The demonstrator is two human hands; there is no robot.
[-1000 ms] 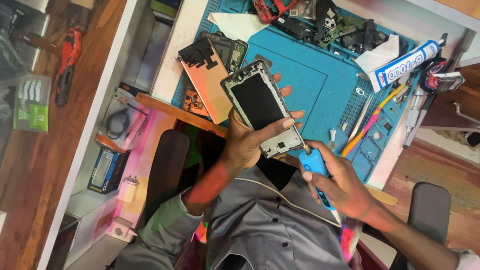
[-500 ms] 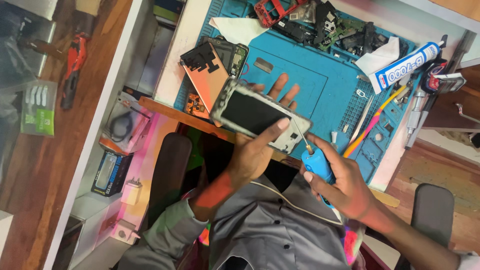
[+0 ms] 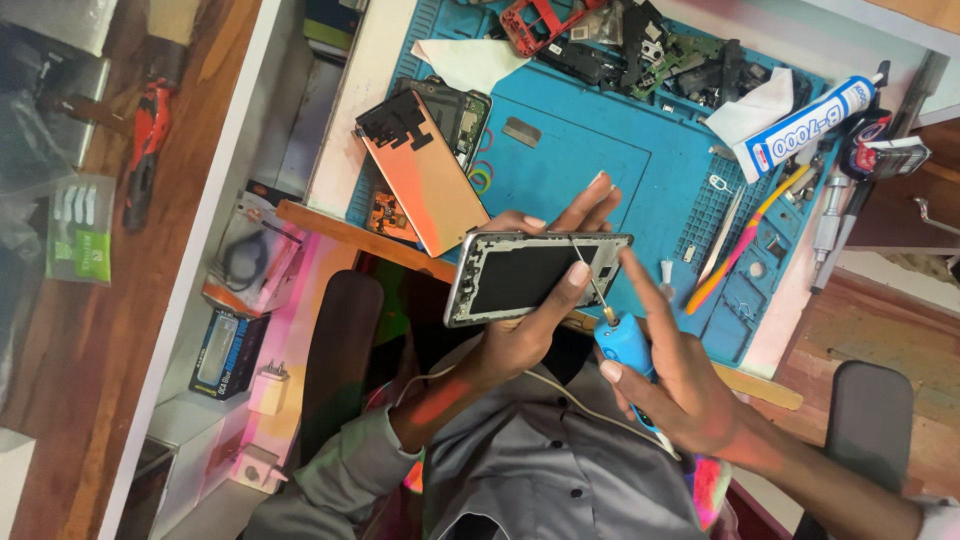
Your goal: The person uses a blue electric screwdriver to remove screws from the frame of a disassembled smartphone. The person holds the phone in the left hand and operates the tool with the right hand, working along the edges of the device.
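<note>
The left hand point(image 3: 520, 335), gripping the phone frame point(image 3: 535, 275), has just been tilting it flat from upright. The right hand point(image 3: 680, 385), holding a blue screwdriver point(image 3: 625, 350), is now bringing its tip onto the frame's edge, so screw work is beginning.

The person wears a grey buttoned shirt with long sleeves.

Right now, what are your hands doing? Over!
Left hand grips the phone frame, held above the blue mat. Right hand holds the blue screwdriver, tip at the frame's edge. Nothing blocking.
</note>
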